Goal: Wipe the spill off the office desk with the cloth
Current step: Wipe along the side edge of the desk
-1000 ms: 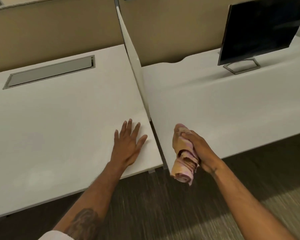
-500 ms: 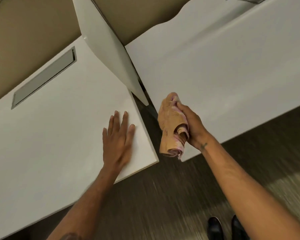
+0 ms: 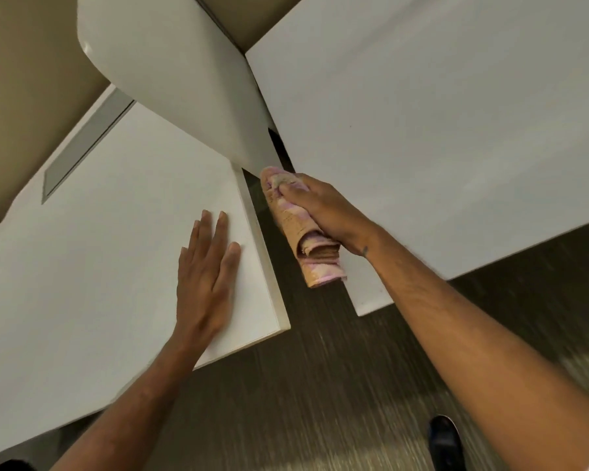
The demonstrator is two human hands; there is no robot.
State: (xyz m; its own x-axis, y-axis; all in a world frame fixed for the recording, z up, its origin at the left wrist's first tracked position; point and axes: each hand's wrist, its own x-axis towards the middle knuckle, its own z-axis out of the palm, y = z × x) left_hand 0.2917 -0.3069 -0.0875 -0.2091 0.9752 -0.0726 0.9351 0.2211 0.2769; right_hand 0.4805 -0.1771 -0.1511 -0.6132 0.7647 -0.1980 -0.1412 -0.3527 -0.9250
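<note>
A view from a head-worn camera looks steeply down at two white desks that meet at a narrow gap, with dark carpet below. The left hand (image 3: 207, 273) lies palm down on the left desk (image 3: 92, 266) near its front right corner, fingers straight and held close together, only slightly fanned, holding nothing; it appears to be there as a brace, steadying the body while the person leans in. The right hand (image 3: 323, 207) grips a bunched tan and pink cloth (image 3: 298, 229), fingers curled tightly around its upper part so the thumb and fingertips press into the fabric, while the rolled lower end hangs loose below the fist. The cloth sits at the left edge of the right desk (image 3: 439, 130), right over the gap between the two desks and just below the tip of a white divider panel (image 3: 184, 79) that rises between them. Holding the cloth wadded like this probably gives a firm pad to push along an edge. No spill is visible on either surface, so where it lies cannot be told; wiping seems to be just starting or aimed at the edge. A grey cable tray cover (image 3: 82, 144) is set into the left desk, well apart from both hands. A dark shoe (image 3: 444, 440) shows on the floor.
</note>
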